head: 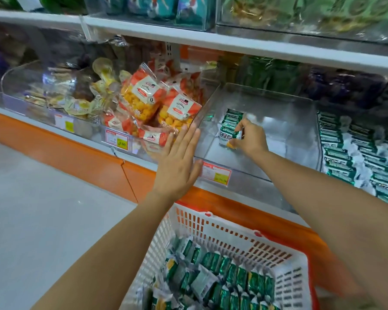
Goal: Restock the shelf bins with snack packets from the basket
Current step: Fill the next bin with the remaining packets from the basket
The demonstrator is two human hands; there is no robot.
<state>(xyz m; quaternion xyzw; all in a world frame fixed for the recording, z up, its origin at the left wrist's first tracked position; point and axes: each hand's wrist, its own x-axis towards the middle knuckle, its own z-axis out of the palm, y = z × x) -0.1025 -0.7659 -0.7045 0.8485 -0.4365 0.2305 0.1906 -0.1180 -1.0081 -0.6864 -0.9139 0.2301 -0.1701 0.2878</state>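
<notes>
Person is restocking a clear plastic shelf bin (278, 121) with green-and-white foil snack packets (230, 126).

The right hand (249, 139) is pinching a small stack of these packets between thumb and curled fingers, low inside the bin near its left wall. Just left of the grip, the left hand (177, 162) is lying flat with straight fingers against the bin's front left corner, holding nothing. Below the grip, a white lattice plastic basket with an orange rim (233, 229) is holding many more matching packets (222, 278); its near side is being cut off by the frame edge. Right of the grip, a neighbouring bin is holding rows of similar green packets (349, 148); left of it are lying clear bags of yellow puffs with orange-and-white labels (148, 101). White characters on the held packets are too blurred to read, as is the orange-edged price label (215, 173) just below the grip.
</notes>
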